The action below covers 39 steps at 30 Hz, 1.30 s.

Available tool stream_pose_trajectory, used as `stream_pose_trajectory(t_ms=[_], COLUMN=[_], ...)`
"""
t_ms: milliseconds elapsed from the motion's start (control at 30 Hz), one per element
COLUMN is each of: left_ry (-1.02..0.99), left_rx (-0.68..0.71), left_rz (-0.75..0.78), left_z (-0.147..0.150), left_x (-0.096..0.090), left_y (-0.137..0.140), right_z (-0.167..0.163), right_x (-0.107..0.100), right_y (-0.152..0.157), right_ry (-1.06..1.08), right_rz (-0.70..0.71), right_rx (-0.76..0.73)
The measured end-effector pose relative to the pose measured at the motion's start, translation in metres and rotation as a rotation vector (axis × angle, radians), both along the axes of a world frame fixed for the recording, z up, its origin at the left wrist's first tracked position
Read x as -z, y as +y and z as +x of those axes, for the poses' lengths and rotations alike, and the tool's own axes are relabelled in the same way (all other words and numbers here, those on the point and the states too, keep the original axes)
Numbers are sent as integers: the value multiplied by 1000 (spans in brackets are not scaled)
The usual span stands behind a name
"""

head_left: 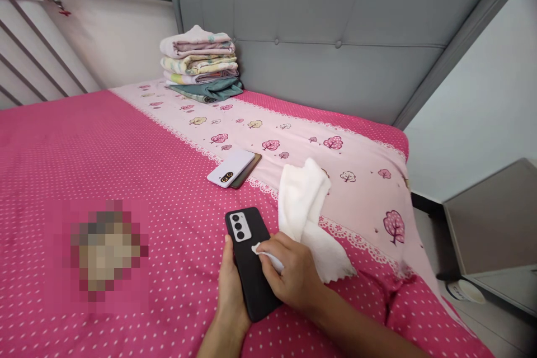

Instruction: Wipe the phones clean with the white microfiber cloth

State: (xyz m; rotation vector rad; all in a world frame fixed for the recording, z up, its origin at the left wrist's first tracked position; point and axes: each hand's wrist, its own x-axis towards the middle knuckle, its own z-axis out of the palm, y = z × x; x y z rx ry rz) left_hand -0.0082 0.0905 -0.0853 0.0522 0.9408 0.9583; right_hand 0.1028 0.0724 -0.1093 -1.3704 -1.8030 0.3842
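Note:
My left hand (231, 296) is wrapped round a black smartphone (254, 285), holding it tilted with its back and camera block facing up. Above the phone's back, my right hand (293, 271) pinches a small piece of white cloth or tissue (268, 257); its tip lies at the phone's surface. A larger white cloth (300, 196) lies crumpled on the bed just beyond my right hand. Whether the pinched piece belongs to that cloth is hidden by my fingers. Farther off, a lilac phone (232, 166) rests partly on top of a dark brownish phone (247, 172), both flat on the bed.
The bed has a pink dotted cover (176, 190) with a tree-patterned band. Folded bedding (199, 61) is stacked against the grey headboard (314, 22). A blurred-out object (107, 251) lies at left. On the floor at right are a white tub (465, 292) and a cabinet (495, 218).

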Motion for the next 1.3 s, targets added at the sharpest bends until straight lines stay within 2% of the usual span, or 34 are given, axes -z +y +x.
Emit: stream_pose_trajectory(t_ms=[1300], left_ry=[-14], left_rx=[3], left_rz=[3], left_z=[0], left_x=[-2], left_y=[0], right_z=[0], right_x=[-4], right_y=[-1], right_ry=[-20], right_rz=[12], right_rx=[6])
